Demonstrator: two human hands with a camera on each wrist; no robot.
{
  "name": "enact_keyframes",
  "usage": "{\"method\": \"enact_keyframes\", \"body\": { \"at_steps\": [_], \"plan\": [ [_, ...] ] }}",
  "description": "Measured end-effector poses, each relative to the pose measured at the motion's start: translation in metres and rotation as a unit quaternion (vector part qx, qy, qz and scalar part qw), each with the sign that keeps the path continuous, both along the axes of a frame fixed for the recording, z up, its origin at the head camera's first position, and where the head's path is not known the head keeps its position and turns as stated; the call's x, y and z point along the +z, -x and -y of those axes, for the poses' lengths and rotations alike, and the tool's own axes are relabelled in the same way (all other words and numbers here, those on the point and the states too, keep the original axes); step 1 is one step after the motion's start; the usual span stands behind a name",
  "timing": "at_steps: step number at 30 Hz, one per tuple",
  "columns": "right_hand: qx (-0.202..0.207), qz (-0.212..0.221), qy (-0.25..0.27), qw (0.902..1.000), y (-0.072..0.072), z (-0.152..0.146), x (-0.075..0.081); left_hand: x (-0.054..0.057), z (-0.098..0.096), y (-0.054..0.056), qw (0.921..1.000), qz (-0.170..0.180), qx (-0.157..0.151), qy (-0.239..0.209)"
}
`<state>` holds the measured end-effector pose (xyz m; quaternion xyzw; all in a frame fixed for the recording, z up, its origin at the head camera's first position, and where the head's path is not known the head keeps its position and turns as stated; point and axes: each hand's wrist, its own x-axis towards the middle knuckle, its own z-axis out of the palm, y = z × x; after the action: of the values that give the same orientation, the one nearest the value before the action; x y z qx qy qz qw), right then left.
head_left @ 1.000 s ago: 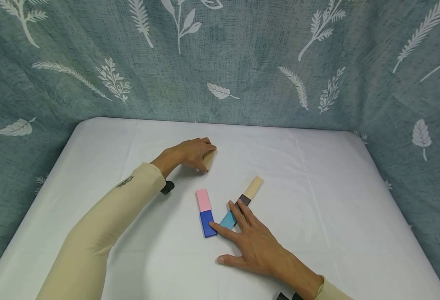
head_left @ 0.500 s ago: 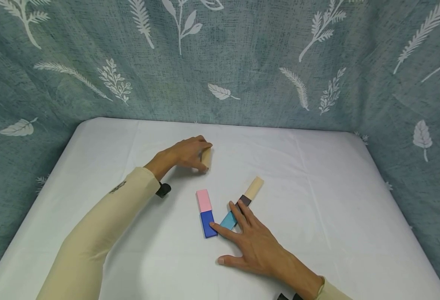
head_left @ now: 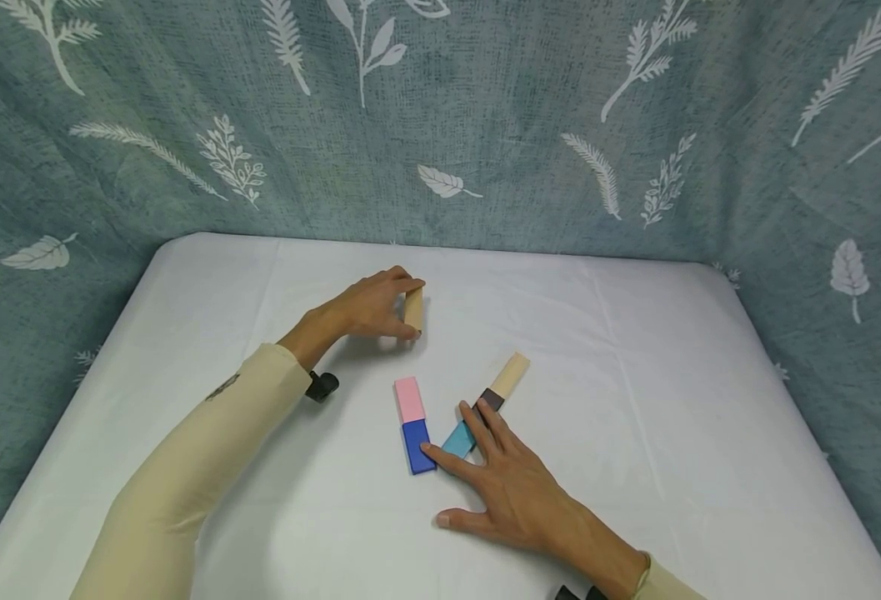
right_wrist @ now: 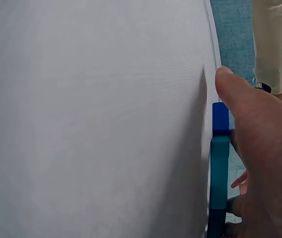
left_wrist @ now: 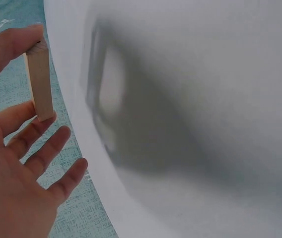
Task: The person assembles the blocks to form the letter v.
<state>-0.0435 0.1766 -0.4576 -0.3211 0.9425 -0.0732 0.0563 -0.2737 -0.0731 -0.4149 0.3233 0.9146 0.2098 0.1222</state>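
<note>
My left hand pinches a plain wooden block by its two ends, thumb at one end and fingertips at the other. In the left wrist view the block stands off from the white cloth, its shadow falling beside it. My right hand lies spread, fingertips touching a blue block and a dark block. Between these lies a light-blue block, partly under the fingers. A pink block joins the blue one end to end, and a second wooden block extends beyond the dark one.
A white cloth covers the table. Behind and around it hangs a teal curtain with white leaf prints. A black wrist camera sits under the left sleeve.
The left hand has drawn slightly left and away with the wooden block, which has turned more upright in the head view. My right hand and the blocks by it stay put.
</note>
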Motion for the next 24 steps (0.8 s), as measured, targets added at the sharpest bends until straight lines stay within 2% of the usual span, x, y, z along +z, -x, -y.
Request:
{"method": "enact_keyframes", "body": {
  "at_steps": [10, 14, 24],
  "plan": [
    [0.004, -0.011, 0.011, 0.9999, 0.000, 0.000, -0.001, -0.002, 0.009, -0.014, 0.9985, -0.013, 0.035, -0.040],
    [0.006, -0.023, 0.012, 0.9996, 0.000, 0.000, -0.002, -0.003, 0.014, -0.020, 0.9969, -0.030, 0.046, -0.056],
    [0.001, -0.015, 0.009, 0.9999, 0.000, 0.000, -0.002, -0.003, 0.021, -0.036, 0.9947, -0.064, 0.053, -0.061]
  ]
}}
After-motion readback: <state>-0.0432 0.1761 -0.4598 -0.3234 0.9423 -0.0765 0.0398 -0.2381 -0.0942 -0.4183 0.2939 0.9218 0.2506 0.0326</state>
